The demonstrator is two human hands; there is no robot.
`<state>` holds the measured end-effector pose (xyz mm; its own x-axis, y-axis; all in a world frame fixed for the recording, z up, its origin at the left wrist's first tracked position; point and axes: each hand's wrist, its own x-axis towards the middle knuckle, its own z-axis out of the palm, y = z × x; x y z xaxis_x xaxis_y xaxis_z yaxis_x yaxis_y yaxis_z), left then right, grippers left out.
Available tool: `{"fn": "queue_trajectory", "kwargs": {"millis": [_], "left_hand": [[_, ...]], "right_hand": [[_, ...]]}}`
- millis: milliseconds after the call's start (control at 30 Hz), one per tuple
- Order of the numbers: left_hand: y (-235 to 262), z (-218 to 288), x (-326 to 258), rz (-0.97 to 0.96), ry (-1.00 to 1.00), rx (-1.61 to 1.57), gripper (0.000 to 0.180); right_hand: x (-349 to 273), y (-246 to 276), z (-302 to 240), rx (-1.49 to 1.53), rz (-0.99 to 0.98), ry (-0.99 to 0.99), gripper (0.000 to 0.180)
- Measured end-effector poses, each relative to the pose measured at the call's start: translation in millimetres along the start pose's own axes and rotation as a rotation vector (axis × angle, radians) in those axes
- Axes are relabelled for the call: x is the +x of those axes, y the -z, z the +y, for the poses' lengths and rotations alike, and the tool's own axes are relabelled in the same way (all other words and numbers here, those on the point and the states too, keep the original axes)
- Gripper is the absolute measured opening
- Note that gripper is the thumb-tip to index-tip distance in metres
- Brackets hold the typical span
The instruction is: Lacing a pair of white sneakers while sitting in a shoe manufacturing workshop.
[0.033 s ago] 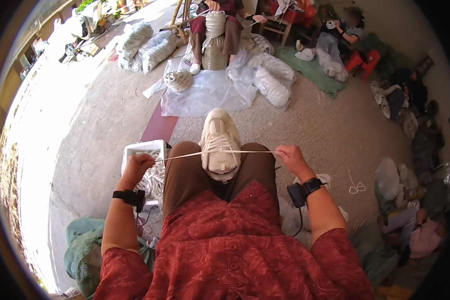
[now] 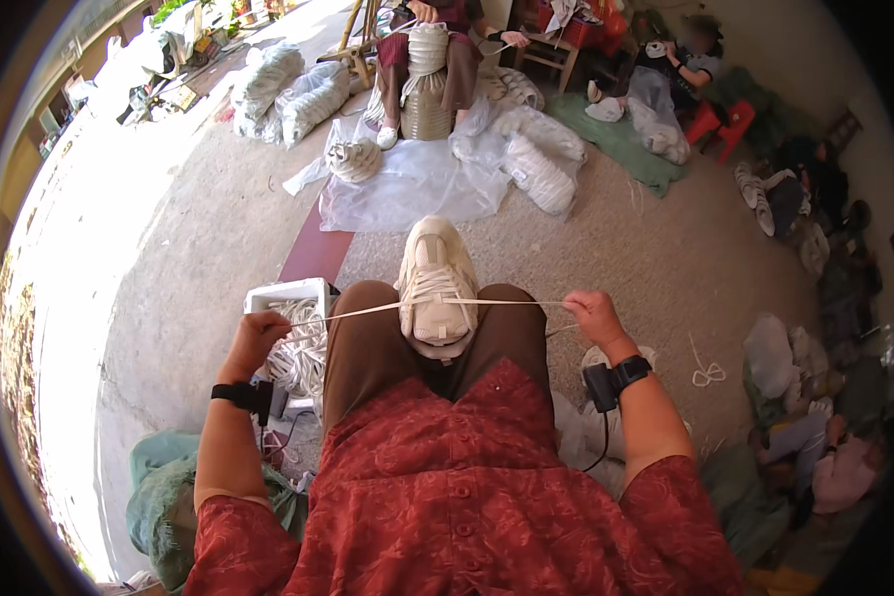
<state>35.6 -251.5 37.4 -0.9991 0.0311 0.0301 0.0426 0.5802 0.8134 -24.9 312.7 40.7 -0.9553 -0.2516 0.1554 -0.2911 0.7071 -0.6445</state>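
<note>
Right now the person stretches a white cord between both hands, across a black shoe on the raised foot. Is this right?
Not quite: the shoe is cream-white, not black, as the head view shows. The white cord does stretch between the left hand and right hand, across it.

The person wears a short-sleeved red shirt [image 2: 467, 487] with a faint leafy pattern and a row of buttons down the front, brown trousers [image 2: 372, 348], and a cream lace-up sneaker [image 2: 435, 288]. Each wrist carries a black strap with a small black device [image 2: 598, 385]; a thin black cable hangs from the right one.
</note>
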Motion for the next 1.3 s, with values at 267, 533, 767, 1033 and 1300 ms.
{"fn": "queue_trajectory", "kwargs": {"millis": [267, 533, 767, 1033, 1300], "left_hand": [[112, -84, -102, 0.122, 0.427, -0.028, 0.005], [88, -144, -133, 0.193, 0.544, 0.199, 0.012], [-9, -57, -63, 0.118, 0.625, -0.47, 0.02], [-111, 100, 48, -0.557, 0.185, -0.484, 0.007], [-144, 78, 73, -0.186, 0.023, -0.391, 0.01]], "right_hand": [[-108, 111, 99, -0.135, 0.147, -0.31, 0.01], [-195, 137, 159, -0.116, 0.156, -0.67, 0.013], [-112, 72, 110, 0.211, -0.091, -0.919, 0.008], [50, -82, -75, 0.519, -0.449, -0.019, 0.015], [60, -126, -84, 0.624, 0.133, 0.01, 0.014]]}}
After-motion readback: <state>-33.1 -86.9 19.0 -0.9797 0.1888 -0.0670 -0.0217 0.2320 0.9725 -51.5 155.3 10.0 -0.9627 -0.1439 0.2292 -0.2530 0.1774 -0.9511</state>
